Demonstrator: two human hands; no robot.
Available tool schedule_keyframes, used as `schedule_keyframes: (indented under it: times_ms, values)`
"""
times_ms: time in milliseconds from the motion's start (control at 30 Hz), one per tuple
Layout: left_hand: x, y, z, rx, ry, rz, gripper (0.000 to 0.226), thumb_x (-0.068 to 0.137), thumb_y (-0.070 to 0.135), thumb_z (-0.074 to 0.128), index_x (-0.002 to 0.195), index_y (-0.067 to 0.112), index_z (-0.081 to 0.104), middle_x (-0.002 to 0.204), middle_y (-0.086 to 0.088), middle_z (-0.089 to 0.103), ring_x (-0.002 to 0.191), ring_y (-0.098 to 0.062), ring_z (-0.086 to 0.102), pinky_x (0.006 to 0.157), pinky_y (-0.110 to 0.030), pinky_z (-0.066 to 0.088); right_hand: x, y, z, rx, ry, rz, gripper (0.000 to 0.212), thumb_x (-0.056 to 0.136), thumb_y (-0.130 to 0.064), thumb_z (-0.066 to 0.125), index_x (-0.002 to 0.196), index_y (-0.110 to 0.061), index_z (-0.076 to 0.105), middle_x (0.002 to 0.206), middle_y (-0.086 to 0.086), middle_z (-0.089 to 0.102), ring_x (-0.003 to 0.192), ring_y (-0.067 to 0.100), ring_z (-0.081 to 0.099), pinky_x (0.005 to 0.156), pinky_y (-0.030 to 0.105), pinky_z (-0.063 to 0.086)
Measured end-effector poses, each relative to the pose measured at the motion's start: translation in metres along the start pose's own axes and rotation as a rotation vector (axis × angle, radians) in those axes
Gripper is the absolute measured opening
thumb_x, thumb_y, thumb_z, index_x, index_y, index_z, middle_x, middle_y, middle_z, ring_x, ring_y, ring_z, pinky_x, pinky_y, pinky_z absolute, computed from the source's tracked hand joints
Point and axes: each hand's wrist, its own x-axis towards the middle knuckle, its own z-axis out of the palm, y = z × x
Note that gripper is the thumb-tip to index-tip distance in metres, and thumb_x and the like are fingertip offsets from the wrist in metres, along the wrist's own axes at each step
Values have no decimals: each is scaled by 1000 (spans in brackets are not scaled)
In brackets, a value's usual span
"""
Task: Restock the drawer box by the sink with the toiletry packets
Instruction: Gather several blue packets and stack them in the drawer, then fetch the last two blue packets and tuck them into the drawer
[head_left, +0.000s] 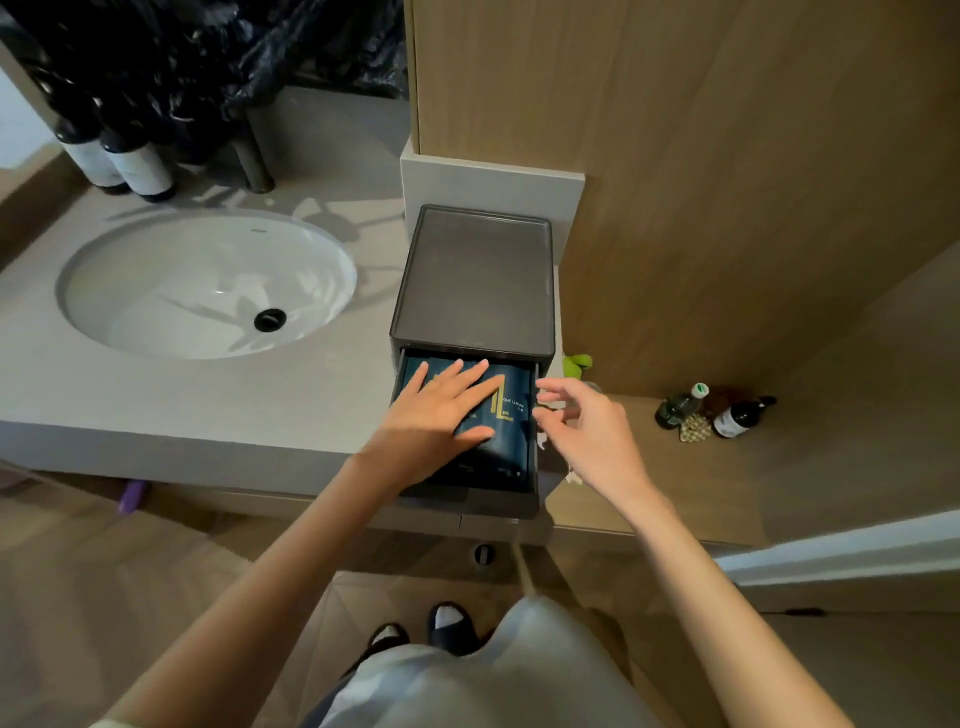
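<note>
Both hands sit at the open drawer (467, 499): left hand (441, 410) flat, pressing the packets (506, 415); right hand (587, 431) empty, fingers loose, just right of them.

Count-wise: one sink (208, 286), one drawer box (475, 280), two hands (left hand (436, 410), right hand (587, 431)), two slippers (387, 636) (452, 621). Two white-labelled bottles (91, 161) (140, 169) behind the sink, two more bottles (678, 408) (740, 415) off right. Blue packets (511, 415) inside the box overlap too much to count.
</note>
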Motion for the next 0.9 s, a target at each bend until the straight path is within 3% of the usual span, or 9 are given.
schedule_keyframes:
  times_ms: [133,267,400,600,767,900]
  values:
    - [-37,-2,-29,-329,390,-140,47,91,28,55,137,30,47,139,8,52,128,-9,48,110,-27,34,1,-30,1,118,-9,-99,26,90,-17,63,116,-20,66,98,-14,67,82,-7,61,69,2,45]
    - [-84,-20,-60,-604,576,-337,31,94,23,52,125,24,58,117,10,65,107,-3,59,95,-28,49,-3,-64,20,244,-72,-130,21,92,-18,61,112,-19,67,96,-5,72,87,7,66,71,14,52]
    - [-136,-55,-79,-775,651,-452,27,94,19,52,120,25,58,109,13,66,100,-4,62,88,-25,52,-9,-95,63,255,-178,-154,18,93,-16,60,108,-21,67,94,-3,73,87,4,67,82,25,53]
    - [-226,-131,-90,-918,748,-567,26,92,13,54,115,21,62,104,3,71,96,-17,66,86,-28,51,-17,-154,156,228,-273,-203,18,93,-20,59,107,-28,66,91,-14,73,90,5,67,84,25,53]
    - [-303,-213,-108,-897,695,-628,27,93,12,52,115,25,62,104,5,70,96,-13,66,87,-27,50,-36,-219,254,274,-330,-170,21,92,-15,60,100,-34,65,90,-10,74,83,6,67,82,25,52]
    - [-350,-275,-127,-868,607,-671,29,93,15,54,114,33,60,106,13,69,92,-6,66,85,-25,50,-52,-269,326,304,-362,-143,20,92,-13,59,100,-30,66,89,-9,74,79,7,67,81,20,49]
